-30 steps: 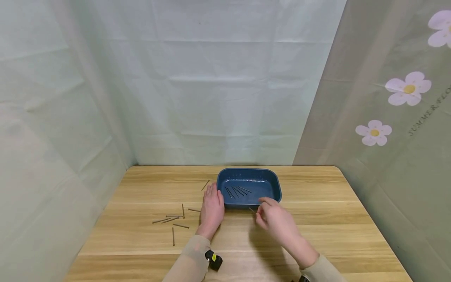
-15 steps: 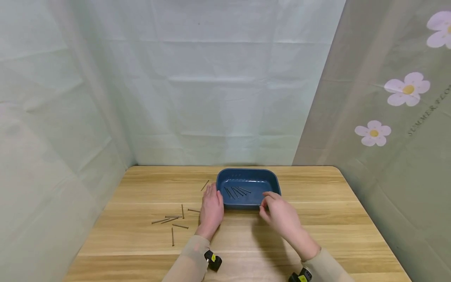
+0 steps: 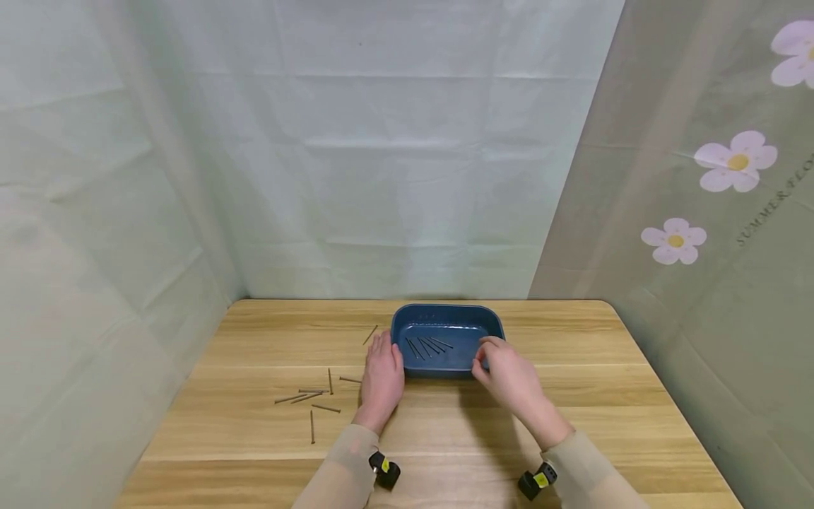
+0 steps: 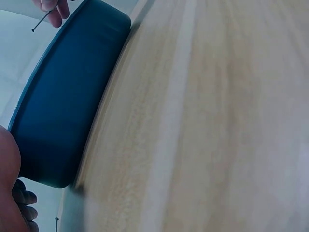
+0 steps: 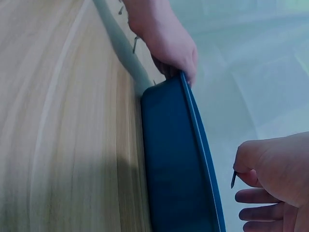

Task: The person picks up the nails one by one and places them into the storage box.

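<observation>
A blue rectangular dish (image 3: 448, 372) stands near the back of the table, with several dark nails (image 3: 427, 346) lying side by side on its floor. My left hand (image 3: 384, 375) rests along the dish's left end, fingers straight and thumb by the rim. Over the front right corner of the dish is my right hand (image 3: 509, 375). Its thumb and index finger pinch a nail (image 5: 233, 180), whose pointed end sticks out below the fingertips in the right wrist view. From the left wrist side, that nail's head end (image 4: 41, 21) shows above the rim.
Several loose nails (image 3: 311, 397) lie scattered on the wooden table (image 3: 420, 438) left of my left hand. One more nail (image 3: 371, 334) lies by the dish's back left. Pale cloth (image 3: 394, 177) hangs behind the table and at both sides.
My right hand has moved a little right and up from in front of the dish to over its front right corner, still pinching the nail. My left hand and the dish stay put.
</observation>
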`<state>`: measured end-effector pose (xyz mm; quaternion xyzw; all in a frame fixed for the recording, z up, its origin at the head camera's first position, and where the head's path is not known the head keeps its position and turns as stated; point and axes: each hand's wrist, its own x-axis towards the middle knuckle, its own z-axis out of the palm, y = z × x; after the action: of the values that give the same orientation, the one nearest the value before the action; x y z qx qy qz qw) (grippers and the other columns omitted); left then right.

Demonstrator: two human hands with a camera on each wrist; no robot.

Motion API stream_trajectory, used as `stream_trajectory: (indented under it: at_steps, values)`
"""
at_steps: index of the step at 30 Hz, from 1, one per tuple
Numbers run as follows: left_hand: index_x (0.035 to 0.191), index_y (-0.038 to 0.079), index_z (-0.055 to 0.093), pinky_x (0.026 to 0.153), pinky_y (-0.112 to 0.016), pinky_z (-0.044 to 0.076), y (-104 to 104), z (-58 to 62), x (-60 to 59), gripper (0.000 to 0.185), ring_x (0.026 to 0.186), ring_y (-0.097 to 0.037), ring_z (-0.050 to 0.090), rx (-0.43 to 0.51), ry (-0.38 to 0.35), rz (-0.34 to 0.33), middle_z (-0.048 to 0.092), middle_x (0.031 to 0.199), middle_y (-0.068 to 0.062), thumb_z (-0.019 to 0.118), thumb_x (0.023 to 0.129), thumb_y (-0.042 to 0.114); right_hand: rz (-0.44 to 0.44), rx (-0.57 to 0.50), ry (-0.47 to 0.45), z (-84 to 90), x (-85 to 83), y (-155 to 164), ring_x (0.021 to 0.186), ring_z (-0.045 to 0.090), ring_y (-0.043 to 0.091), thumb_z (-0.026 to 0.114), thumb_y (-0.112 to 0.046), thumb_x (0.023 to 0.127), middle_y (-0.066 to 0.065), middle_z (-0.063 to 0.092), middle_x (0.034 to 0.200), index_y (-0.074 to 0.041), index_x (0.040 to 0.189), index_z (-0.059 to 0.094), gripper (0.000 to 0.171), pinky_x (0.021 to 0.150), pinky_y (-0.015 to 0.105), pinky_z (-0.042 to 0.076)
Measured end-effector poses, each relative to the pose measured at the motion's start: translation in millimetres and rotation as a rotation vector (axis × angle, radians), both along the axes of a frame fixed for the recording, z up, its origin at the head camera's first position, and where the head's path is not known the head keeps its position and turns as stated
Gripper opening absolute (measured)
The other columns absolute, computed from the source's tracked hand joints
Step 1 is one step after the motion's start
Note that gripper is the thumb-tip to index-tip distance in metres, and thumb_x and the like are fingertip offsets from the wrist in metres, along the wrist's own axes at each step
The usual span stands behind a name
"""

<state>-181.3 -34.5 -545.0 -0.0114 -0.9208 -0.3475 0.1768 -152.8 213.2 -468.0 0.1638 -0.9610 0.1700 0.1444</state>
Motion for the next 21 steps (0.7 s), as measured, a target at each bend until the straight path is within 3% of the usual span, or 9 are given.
stream_trajectory:
  at_steps: [11,15,21]
  values:
    - [0.148,-0.015,0.051,0.123,-0.06,0.035,-0.4,-1.6,-1.1,0.045,0.147,-0.048,0.046,-0.008,0.001,0.0,0.054,0.151,-0.033,0.048,0.113,0.013,-0.012,-0.02,-0.035,-5.7,-13.0,3.8,0.107,0.074,0.034,0.077,-0.013,0.092,0.017,0.072,0.128,-0.011,0.085,0.07,0.01,0.061,0.036,0.059]
    - [0.149,-0.015,0.05,0.123,-0.059,0.035,-0.9,-1.0,-1.0,0.046,0.148,-0.047,0.046,-0.008,-0.011,0.002,0.053,0.152,-0.033,0.047,0.114,0.014,-0.005,-0.013,-0.008,-6.7,-16.8,1.4,0.097,0.074,0.029,0.078,-0.012,0.091,0.014,0.073,0.122,-0.01,0.086,0.071,0.009,0.064,0.037,0.061]
    - [0.15,-0.014,0.049,0.124,-0.058,0.034,-0.5,-1.6,-1.5,0.047,0.149,-0.046,0.045,-0.011,-0.035,0.004,0.052,0.154,-0.032,0.047,0.114,0.015,-0.016,0.021,-0.015,-9.6,-22.3,-3.4,0.074,0.063,0.016,0.079,-0.013,0.091,0.004,0.069,0.099,-0.011,0.084,0.07,0.012,0.055,0.031,0.053]
